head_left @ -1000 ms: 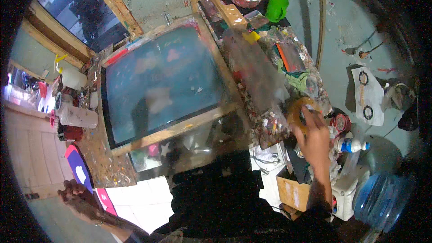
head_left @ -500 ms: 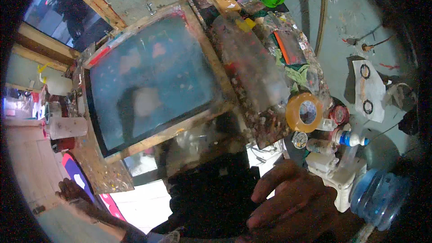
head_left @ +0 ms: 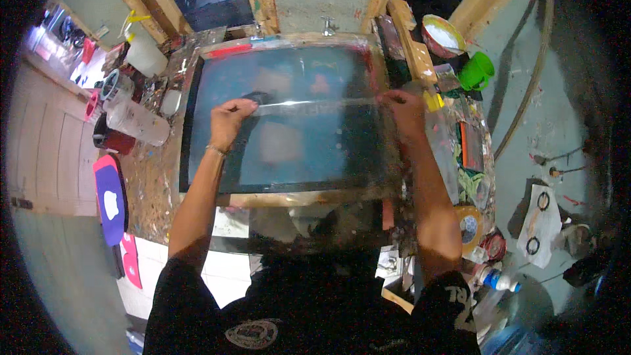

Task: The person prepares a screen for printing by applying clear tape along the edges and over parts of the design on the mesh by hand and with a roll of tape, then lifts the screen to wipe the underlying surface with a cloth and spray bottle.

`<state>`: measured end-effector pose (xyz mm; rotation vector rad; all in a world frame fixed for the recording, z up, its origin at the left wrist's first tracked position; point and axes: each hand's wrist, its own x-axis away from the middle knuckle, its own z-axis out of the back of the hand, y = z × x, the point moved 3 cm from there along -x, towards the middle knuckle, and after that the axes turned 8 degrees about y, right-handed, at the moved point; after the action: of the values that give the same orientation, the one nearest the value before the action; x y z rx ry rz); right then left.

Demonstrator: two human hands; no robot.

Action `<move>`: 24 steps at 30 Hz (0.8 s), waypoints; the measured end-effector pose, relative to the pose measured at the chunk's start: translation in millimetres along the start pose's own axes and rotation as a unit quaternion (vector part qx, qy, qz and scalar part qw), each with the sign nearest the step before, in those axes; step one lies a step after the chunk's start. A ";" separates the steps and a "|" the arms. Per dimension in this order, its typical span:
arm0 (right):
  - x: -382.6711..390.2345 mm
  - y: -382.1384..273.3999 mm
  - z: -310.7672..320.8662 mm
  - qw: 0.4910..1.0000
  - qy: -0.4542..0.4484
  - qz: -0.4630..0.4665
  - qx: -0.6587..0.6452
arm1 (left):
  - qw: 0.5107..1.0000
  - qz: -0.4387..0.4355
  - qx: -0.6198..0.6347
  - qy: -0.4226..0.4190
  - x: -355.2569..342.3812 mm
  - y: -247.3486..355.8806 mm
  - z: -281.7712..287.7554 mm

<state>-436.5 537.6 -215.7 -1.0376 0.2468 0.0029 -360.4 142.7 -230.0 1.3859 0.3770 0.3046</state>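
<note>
A strip of clear tape (head_left: 309, 103) is stretched almost level between my two hands. Its left end is pinched in the fingertips of my left hand (head_left: 228, 122), and the fingers of my right hand (head_left: 406, 115) close on the other end. Both hands are over a wooden-framed printing screen (head_left: 309, 198) with a blue-green mesh and several pale patches. My right hand is by the frame's right edge, my left hand over the mesh's left part. Whether the strip touches the mesh, I cannot tell.
Left of the screen stand a spray bottle (head_left: 146, 54) and a clear plastic jar (head_left: 137, 120). A green mug (head_left: 477, 71) and a bowl of white stuff (head_left: 443, 35) are at the far right. Lower right, a tape roll (head_left: 468, 229) is partly behind my right arm.
My view has swung round to face the screen squarely. Both hands have come up from low at the sides to above the mesh, and a tape strip now spans them.
</note>
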 end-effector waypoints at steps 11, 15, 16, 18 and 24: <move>-5.1 19.3 -64.2 0.945 0.083 0.125 0.289 | 0.994 -0.073 -0.063 -0.055 -43.8 -51.1 -13.6; -4.7 13.7 -65.9 0.928 0.085 0.139 0.336 | 0.986 -0.111 -0.116 -0.038 -41.9 -56.7 -20.4; -5.0 13.4 -66.0 0.928 0.086 0.145 0.332 | 0.984 -0.123 -0.121 -0.035 -43.0 -58.4 -22.1; -3.0 8.3 -65.9 0.910 0.135 0.222 0.322 | 0.979 -0.152 -0.131 -0.030 -42.7 -61.2 -24.4; -1.4 16.1 -74.5 0.884 0.064 0.189 0.422 | 0.971 -0.193 -0.137 -0.028 -43.4 -67.5 -27.4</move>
<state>-454.8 482.5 -265.2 -0.1057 0.5128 0.1688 -412.1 137.8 -297.0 1.0211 0.5280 -0.0057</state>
